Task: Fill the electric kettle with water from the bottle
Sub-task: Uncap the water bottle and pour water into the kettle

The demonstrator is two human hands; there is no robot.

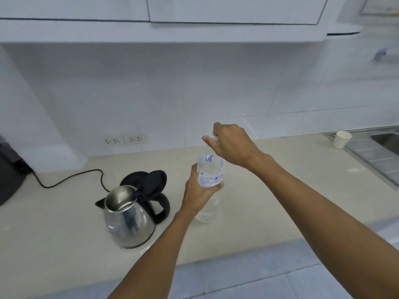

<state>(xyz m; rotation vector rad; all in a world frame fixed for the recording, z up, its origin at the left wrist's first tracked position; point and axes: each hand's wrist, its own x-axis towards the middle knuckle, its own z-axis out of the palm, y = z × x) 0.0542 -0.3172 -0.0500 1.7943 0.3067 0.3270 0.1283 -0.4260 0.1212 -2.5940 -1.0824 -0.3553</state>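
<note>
A steel electric kettle (129, 221) with a black handle stands on the beige counter, left of centre, its black lid (152, 182) tipped open. To its right a clear plastic water bottle (210, 169) with a white and blue label stands upright on the counter. My left hand (199, 190) wraps around the bottle's middle. My right hand (231, 143) is closed over the bottle's top, pinching the white cap, which is mostly hidden by my fingers.
A black power cord (71, 180) runs from the kettle base to a dark appliance (9, 169) at the far left. Two wall sockets (125, 140) sit on the backsplash. A white paper cup (342, 139) stands by the steel sink (380, 152) at right.
</note>
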